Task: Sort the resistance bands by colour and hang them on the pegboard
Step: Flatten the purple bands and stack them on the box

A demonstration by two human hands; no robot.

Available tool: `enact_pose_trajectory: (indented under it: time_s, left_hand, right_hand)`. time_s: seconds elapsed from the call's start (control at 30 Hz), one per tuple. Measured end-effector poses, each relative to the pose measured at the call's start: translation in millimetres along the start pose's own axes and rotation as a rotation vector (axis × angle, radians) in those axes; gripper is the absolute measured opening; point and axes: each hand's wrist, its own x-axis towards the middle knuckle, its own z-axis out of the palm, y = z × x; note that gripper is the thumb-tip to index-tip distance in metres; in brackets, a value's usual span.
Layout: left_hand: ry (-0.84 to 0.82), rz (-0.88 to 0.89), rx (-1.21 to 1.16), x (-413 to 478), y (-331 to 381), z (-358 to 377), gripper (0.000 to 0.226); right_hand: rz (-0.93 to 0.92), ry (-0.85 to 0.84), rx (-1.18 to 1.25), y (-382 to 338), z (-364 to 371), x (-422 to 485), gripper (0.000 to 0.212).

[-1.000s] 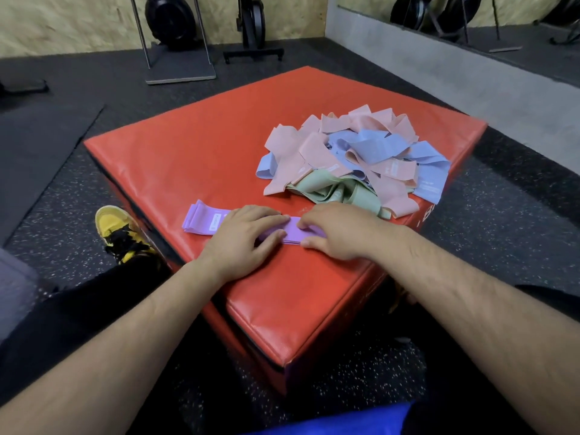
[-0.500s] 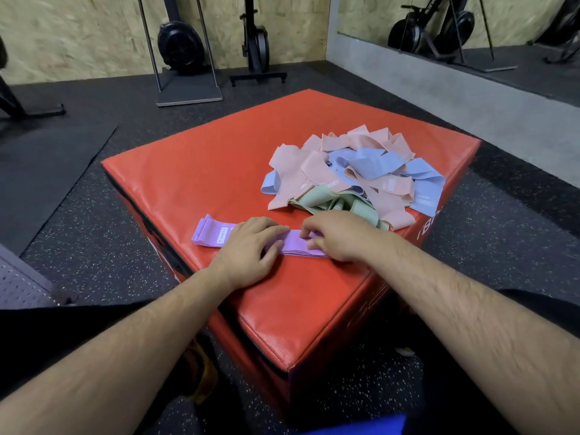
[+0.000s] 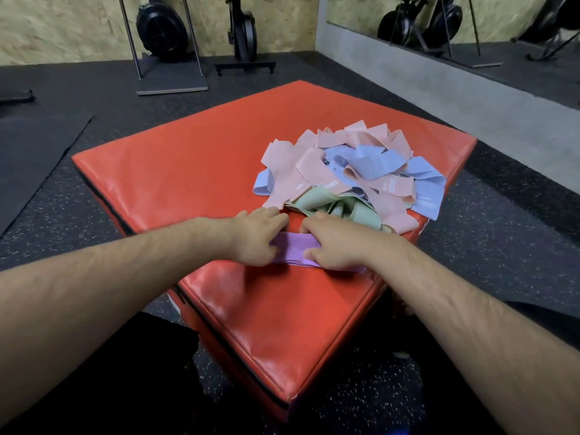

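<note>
Both our hands are clamped on the purple bands (image 3: 293,251): the left hand (image 3: 251,238) covers their left end and the right hand (image 3: 337,246) their right end, each with the thumb at the near edge and curled fingers over the far edge, pinching across the width. How many purple bands lie in this flat stack we cannot tell.

The stack lies on top of the red padded box (image 3: 188,171), close to its near right edge, with its right tip poking out past our right wrist. Just beyond our fingertips sits the unsorted pile (image 3: 361,177). Its green bands (image 3: 329,207) are nearest, pink bands (image 3: 279,186) spread over them, and blue bands (image 3: 370,161) are tangled through the middle. Our left fingers reach almost to the lowest pink band. No pegboard is in view, only dark gym floor (image 3: 62,215) around the box and a mirror (image 3: 470,26) on the far wall.

We judge the purple sorting about done and the hanging not begun. If we lift with an uneven pinch, the smooth layers may slide apart and a loop could drop off the box edge. If our fingertips snag a green or pink loop, it would ride along and spoil the colour group.
</note>
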Motion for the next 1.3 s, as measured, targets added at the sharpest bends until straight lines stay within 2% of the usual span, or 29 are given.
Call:
enact_pose_trajectory:
  time_s: [0.13,0.23,0.3,0.4,0.5,0.63,0.83,0.97,1.03,1.1,1.17,1.3]
  left_hand:
    - [0.075,0.105,0.059,-9,1,-2,0.024]
    - [0.088,0.161,0.023,-17,-2,-1,0.044]
    - [0.141,0.205,0.092,-21,-4,2,0.033]
    - [0.231,0.237,0.219,-31,-9,10,0.026]
    - [0.236,0.220,0.251,-38,-12,12,0.022]
    - [0.183,0.185,0.280,-46,-23,2,0.013]
    - [0.076,0.048,0.241,-71,-56,-21,0.018]
    - [0.024,-0.062,0.313,-87,-79,-21,0.020]
    - [0.028,-0.079,0.226,-95,-86,-21,0.015]
    - [0.047,-0.072,0.044,-101,-91,-20,0.011]
    - [0.046,-0.082,-0.119,-107,-92,-18,0.014]
    - [0.040,-0.179,-0.262,-113,-106,-22,0.025]
  right_hand:
    - [-0.083,0.206,-0.208,-5,14,-18,0.024]
    - [-0.170,0.371,-0.280,-5,21,-27,0.018]
    - [-0.198,0.415,-0.260,1,23,-30,0.014]
    - [-0.220,0.405,-0.256,7,25,-36,0.021]
    - [-0.249,0.384,-0.231,12,25,-42,0.024]
    - [-0.155,0.313,-0.123,31,17,-55,0.021]
    - [-0.089,0.270,0.031,50,18,-69,0.030]
    - [-0.021,0.220,0.158,51,15,-75,0.027]
    - [-0.017,0.241,0.208,51,10,-77,0.021]
    - [-0.010,0.271,0.255,51,9,-77,0.018]
    - [0.013,0.261,0.256,51,10,-75,0.018]
    - [0.034,0.257,0.387,54,1,-71,0.022]
